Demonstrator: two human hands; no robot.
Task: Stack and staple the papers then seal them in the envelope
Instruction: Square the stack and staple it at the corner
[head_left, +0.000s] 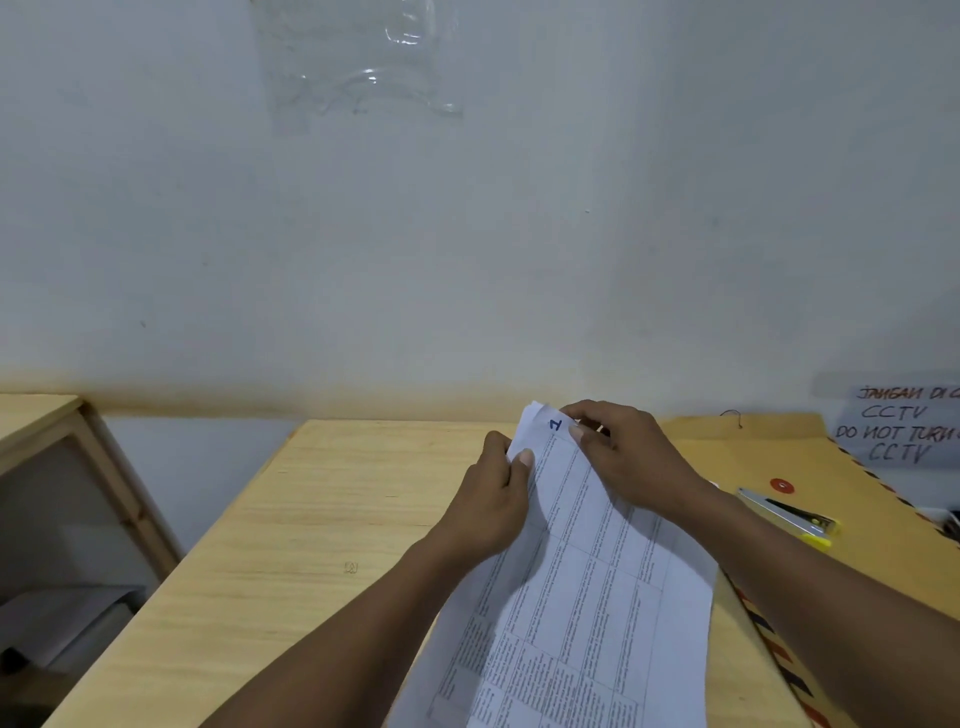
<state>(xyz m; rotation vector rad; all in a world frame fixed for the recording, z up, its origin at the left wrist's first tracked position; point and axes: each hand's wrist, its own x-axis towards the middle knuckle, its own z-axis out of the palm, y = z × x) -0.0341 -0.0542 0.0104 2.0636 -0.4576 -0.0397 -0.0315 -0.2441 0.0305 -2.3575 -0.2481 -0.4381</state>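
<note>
A stack of printed papers (587, 587) with tables of text lies lengthwise on the wooden table, a blue "1" handwritten at its far corner. My left hand (493, 504) pinches the far left edge of the stack. My right hand (628, 457) grips the far top corner beside the "1". A brown envelope (810, 462) with striped edges and a red string button lies to the right, partly under my right arm. On the envelope rests a silver stapler (784, 512) with yellow trim.
The wooden table (311, 519) stands against a pale wall. A wooden shelf unit (62, 447) is at the left, with a gap between it and the table. A handwritten CCTV notice (898, 426) leans at the far right. A loose staple (351, 568) lies mid-table.
</note>
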